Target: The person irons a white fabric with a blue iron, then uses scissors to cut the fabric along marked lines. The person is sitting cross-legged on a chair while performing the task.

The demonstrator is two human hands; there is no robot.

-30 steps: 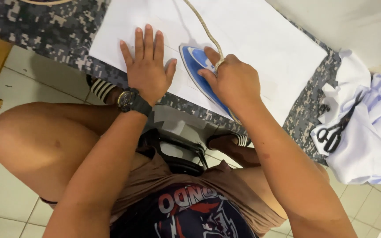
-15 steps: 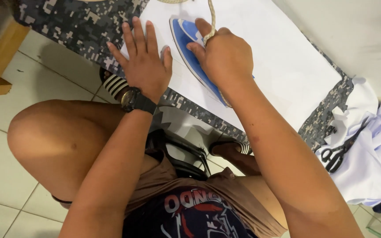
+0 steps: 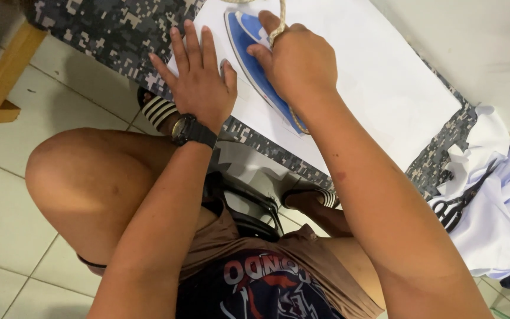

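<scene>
Right hand (image 3: pixel 293 62) clamped around blue steam iron (image 3: pixel 255 53), sole down on white cloth (image 3: pixel 373 77) over camouflage-covered board (image 3: pixel 113 29) (cord looped over knuckles). Left hand (image 3: pixel 199 88) flat beside iron, fingers spread, pressing cloth. White garments (image 3: pixel 503 201) heaped at right.

Soft, even daylight is filling the scene, leaving the white cloth (image 3: pixel 385 82) beyond the right hand (image 3: pixel 293 62) nearly washed out. Only faint shadows are falling under the left hand (image 3: pixel 199 88) and the forearms. Focus is holding sharp centrally, while the frame's edges are stretching slightly with wide-angle distortion.
</scene>
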